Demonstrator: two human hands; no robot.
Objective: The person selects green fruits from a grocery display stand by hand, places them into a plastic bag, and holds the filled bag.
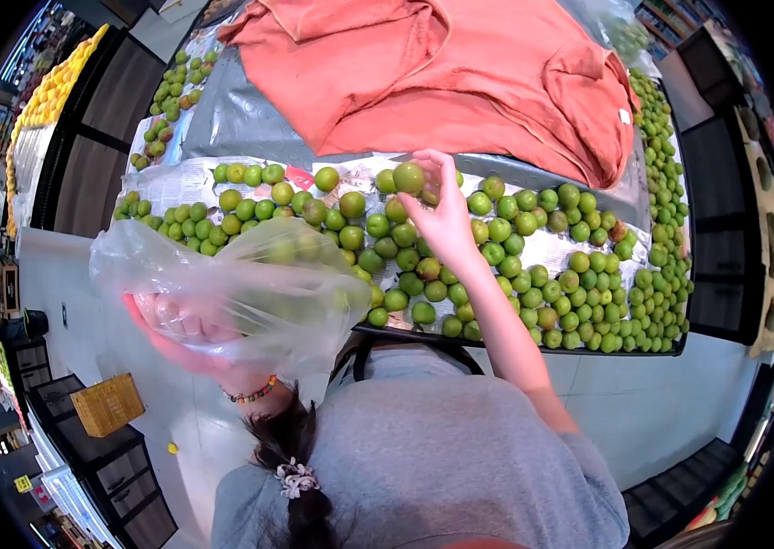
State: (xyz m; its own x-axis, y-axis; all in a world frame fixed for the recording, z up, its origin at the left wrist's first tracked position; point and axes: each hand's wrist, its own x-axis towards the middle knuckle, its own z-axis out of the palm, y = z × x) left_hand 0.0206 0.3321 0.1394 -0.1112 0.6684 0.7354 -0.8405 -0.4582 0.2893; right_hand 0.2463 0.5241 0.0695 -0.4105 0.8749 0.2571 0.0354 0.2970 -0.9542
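Holding one green fruit in the right hand: thumb and forefinger clamped on it, above the far side of the loose green fruits. Left hand has a clear plastic bag, fingers curled on it behind the film (exact finger placement blurred by glare). Green shows through the bag; can't tell if that's fruit inside or behind. Bag overlaps the near-left part of the pile.

Loose fruits sit on newspaper over the desk, black rim on the near side. Beyond them: grey cover, salmon cloth spread over it, creased. Beaded bracelet on left wrist. Tan box off to the left, well apart from the desk.
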